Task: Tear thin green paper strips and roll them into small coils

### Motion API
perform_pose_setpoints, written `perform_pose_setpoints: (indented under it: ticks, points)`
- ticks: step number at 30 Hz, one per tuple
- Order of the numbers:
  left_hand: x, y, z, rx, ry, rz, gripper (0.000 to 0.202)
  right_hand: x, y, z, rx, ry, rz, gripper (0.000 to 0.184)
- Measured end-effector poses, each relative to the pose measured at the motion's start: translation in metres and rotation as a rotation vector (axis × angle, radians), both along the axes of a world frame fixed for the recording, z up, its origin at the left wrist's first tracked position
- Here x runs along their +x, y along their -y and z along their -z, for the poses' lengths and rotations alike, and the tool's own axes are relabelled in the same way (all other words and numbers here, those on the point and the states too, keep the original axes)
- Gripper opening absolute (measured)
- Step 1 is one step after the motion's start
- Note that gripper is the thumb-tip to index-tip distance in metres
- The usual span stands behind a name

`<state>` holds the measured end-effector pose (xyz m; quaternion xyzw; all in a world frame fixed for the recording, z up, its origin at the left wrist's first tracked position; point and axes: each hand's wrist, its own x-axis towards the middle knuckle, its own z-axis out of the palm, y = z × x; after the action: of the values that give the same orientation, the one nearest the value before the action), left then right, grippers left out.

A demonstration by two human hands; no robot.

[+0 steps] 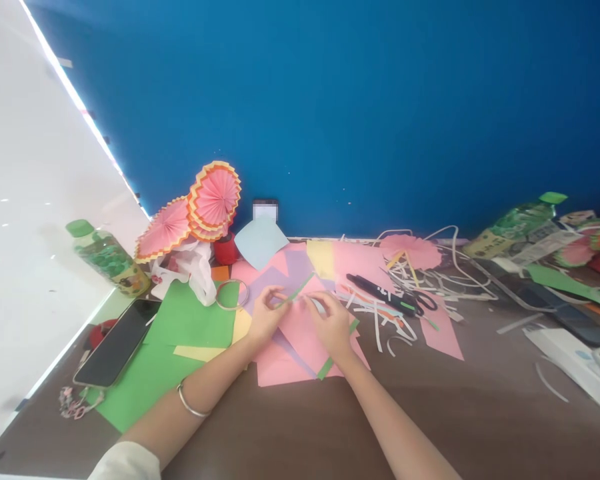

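Observation:
My left hand (pixel 269 315) pinches one end of a thin green paper strip (pixel 295 295), which slants up to the right over pink paper sheets (pixel 300 337). My right hand (pixel 331 322) is just right of it, fingers curled and closed near the strip's other part; whether they grip it I cannot make out. Another green strip (pixel 336 352) runs out from under my right wrist. A bangle sits on my left forearm.
Green sheets (pixel 180 327) and a phone (pixel 117 341) lie left, beside a bottle (pixel 107 258) and pink paper fans (pixel 200 210). Black scissors (pixel 390 295) and several white and coloured paper scraps lie right. A second bottle (pixel 517 227) and clutter fill the far right.

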<state>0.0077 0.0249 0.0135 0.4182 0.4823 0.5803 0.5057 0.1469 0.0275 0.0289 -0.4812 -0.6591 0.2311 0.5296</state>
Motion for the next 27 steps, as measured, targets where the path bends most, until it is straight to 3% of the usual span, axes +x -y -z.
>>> perform_pose_setpoints:
  ticks: [3, 8, 16, 22, 27]
  points:
    - [-0.002, -0.001, -0.005, -0.063, 0.165, 0.123, 0.04, 0.003, -0.004, 0.007, -0.031, -0.017, -0.05, 0.011]
    - [-0.01, -0.009, -0.013, -0.313, 0.419, 0.39, 0.043, 0.009, -0.009, 0.011, -0.084, 0.006, -0.114, 0.011]
    - [-0.01, -0.01, -0.01, -0.276, 0.28, 0.51, 0.065, 0.012, -0.008, 0.012, -0.127, -0.034, -0.164, 0.011]
    - [-0.012, -0.01, -0.005, -0.27, 0.228, 0.546, 0.058, 0.013, -0.01, 0.007, -0.216, -0.164, -0.101, 0.014]
    - [-0.011, -0.01, -0.004, -0.233, 0.198, 0.583, 0.05, 0.012, -0.01, 0.01, -0.212, -0.155, -0.035, 0.014]
